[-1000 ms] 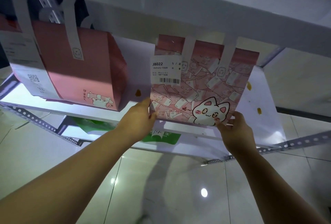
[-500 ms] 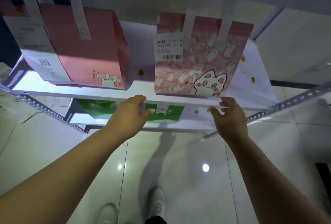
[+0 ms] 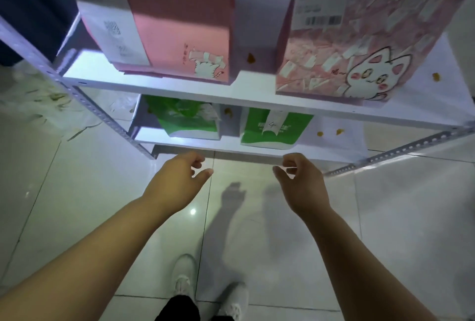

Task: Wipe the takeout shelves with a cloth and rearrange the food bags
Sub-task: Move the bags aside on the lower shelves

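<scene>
Two pink food bags stand on the white middle shelf (image 3: 167, 89): a plain pink bag (image 3: 180, 25) on the left and a pink cat-print bag (image 3: 359, 38) with a barcode label on the right. On the lower shelf (image 3: 231, 147) stand two green bags, the left one (image 3: 185, 120) and one marked "4" (image 3: 272, 128). My left hand (image 3: 177, 182) and my right hand (image 3: 300, 182) hang in front of the lower shelf's edge, fingers loosely curled, holding nothing. No cloth is in view.
Yellow crumbs (image 3: 434, 76) lie on both shelves. Perforated metal posts (image 3: 102, 115) frame the rack left and right. Glossy floor tiles (image 3: 77, 192) and my white shoes (image 3: 185, 277) are below. Litter lies on the floor at the left.
Both hands let go of the cat-print bag, left standing on the middle shelf, and dropped to the lower shelf's front edge. The view tilted downward.
</scene>
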A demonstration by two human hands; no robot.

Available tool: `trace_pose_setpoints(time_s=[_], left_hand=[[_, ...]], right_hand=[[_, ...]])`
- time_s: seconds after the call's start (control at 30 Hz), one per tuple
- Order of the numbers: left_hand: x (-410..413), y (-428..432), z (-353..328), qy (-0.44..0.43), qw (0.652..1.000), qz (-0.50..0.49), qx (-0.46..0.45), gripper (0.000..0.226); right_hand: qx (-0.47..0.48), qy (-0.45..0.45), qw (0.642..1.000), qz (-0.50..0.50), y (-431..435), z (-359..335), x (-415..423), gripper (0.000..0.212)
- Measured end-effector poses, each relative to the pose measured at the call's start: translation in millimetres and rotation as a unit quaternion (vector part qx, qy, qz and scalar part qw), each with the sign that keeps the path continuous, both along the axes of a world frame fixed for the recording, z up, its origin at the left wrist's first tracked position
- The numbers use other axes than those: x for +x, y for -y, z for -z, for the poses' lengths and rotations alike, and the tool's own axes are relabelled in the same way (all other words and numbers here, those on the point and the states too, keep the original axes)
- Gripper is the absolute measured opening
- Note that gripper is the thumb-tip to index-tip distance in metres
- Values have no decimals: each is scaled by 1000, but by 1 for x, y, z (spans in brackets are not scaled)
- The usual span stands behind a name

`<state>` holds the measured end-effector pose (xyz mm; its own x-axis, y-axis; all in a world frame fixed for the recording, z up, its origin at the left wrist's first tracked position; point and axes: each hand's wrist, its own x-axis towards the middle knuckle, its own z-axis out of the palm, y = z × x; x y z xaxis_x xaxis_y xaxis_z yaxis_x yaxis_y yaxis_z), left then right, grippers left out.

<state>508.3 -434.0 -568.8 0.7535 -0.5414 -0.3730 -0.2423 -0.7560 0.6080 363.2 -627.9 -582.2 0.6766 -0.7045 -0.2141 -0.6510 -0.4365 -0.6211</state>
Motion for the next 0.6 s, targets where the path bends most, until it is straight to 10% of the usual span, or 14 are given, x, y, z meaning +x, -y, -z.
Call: trace_pose_setpoints(time_s=[0.6], left_hand=[[113,-21,258,35,979,-176,-101,30]], right_hand=[[-24,2,996,-85,-13,239,139,33]])
